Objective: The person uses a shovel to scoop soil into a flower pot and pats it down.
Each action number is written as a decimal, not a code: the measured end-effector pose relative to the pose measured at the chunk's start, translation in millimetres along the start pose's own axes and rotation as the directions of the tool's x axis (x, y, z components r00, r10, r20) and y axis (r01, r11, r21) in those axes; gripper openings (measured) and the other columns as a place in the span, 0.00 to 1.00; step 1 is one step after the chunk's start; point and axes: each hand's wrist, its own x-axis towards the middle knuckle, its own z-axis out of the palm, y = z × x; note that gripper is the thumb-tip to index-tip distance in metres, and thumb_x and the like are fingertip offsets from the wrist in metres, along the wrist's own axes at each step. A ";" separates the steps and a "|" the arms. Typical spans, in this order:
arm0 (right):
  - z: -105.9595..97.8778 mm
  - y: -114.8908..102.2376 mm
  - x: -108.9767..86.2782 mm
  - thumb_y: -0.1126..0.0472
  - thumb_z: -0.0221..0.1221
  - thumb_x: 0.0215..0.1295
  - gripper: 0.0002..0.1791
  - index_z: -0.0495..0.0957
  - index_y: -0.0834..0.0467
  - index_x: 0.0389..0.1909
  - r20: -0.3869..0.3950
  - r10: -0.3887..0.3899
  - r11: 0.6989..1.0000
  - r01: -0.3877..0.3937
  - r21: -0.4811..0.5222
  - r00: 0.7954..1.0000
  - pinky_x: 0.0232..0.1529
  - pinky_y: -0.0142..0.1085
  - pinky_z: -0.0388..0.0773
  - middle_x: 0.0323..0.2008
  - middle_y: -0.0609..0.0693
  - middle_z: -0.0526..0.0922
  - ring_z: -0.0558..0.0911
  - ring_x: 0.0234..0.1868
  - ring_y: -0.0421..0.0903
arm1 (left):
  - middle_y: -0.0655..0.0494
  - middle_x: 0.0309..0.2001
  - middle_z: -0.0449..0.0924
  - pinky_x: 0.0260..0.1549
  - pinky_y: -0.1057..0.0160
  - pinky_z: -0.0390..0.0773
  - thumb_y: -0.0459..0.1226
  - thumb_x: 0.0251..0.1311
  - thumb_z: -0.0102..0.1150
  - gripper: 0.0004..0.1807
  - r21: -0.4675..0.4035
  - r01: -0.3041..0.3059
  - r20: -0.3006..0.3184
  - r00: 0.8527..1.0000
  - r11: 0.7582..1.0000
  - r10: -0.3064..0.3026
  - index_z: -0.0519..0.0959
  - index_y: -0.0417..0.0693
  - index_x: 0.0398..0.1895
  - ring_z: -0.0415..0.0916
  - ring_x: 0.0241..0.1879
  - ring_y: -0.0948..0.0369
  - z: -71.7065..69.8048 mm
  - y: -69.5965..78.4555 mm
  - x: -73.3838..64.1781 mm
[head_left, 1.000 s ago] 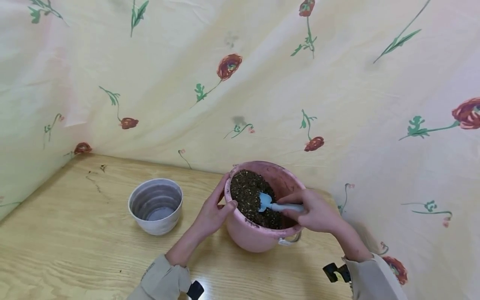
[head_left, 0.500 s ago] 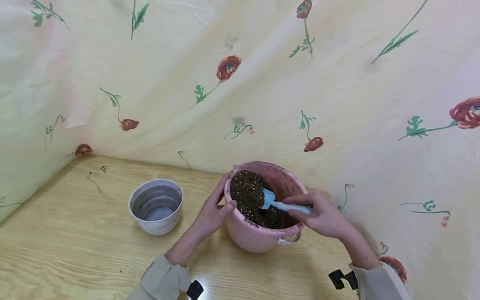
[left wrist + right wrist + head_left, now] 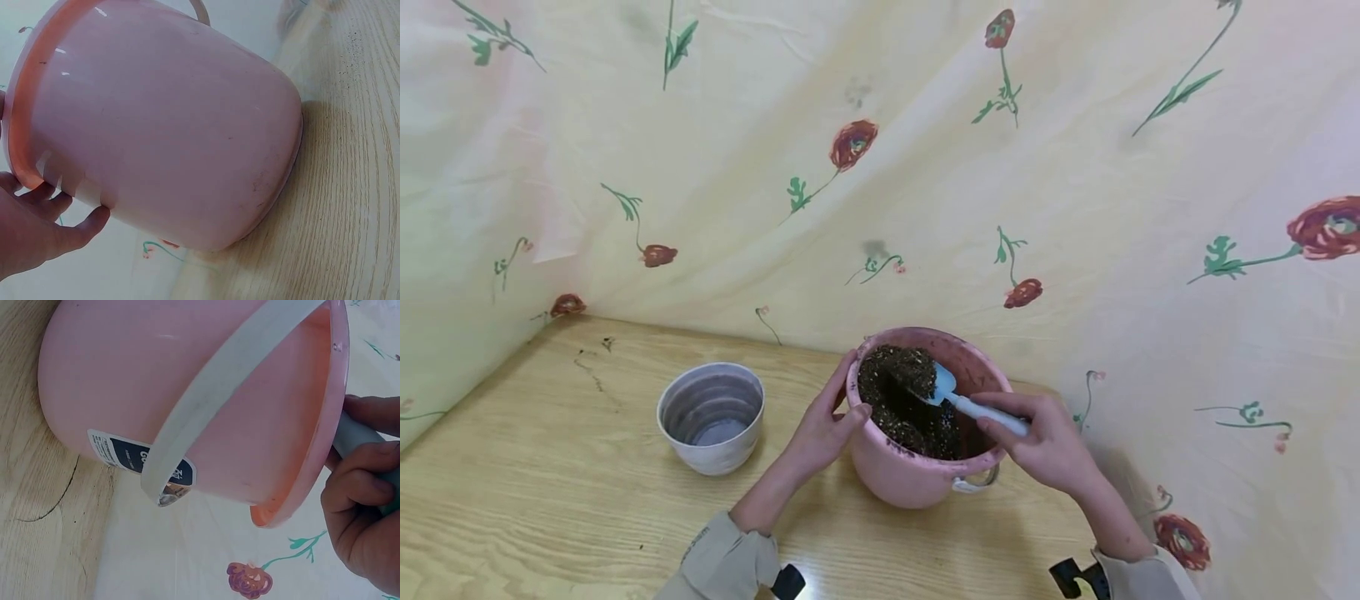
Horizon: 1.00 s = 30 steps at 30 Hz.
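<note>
A pink bucket (image 3: 906, 483) stands on the table, partly filled with dark, speckled potting soil (image 3: 891, 421). My left hand (image 3: 823, 429) grips its left rim, thumb at the near edge; in the left wrist view the fingers (image 3: 90, 225) lie against the outer wall. Inside the bucket, a light blue hand trowel (image 3: 988, 412) carries a heap of soil on its blade. My right hand (image 3: 1048, 442) holds the trowel by its handle, over the bucket's right rim. Soil covers much of the blade.
Left of the bucket stands a whitish ribbed flowerpot (image 3: 711, 454) with nothing inside. The bucket's pale carrying handle (image 3: 215, 384) hangs down its outside. Flowered cloth (image 3: 737, 208) rises behind the wooden table (image 3: 572, 467). Dark crumbs lie at the table's back left.
The trowel blade has come up out of the soil with a heap on it, leaving a hollow. My right hand has shifted slightly right. My left hand stays on the rim.
</note>
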 end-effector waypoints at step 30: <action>21.5 -20.4 -17.5 0.70 0.66 0.56 0.15 0.84 0.62 0.46 -0.293 -0.047 0.999 0.046 -0.011 0.955 0.14 0.29 0.66 0.26 0.52 0.85 0.69 0.15 0.35 | 0.55 0.76 0.46 0.60 0.47 0.69 0.39 0.64 0.55 0.41 0.012 0.004 0.009 1.000 1.000 -0.004 0.47 0.58 0.77 0.50 0.72 0.49 -2.2 0.1 -0.2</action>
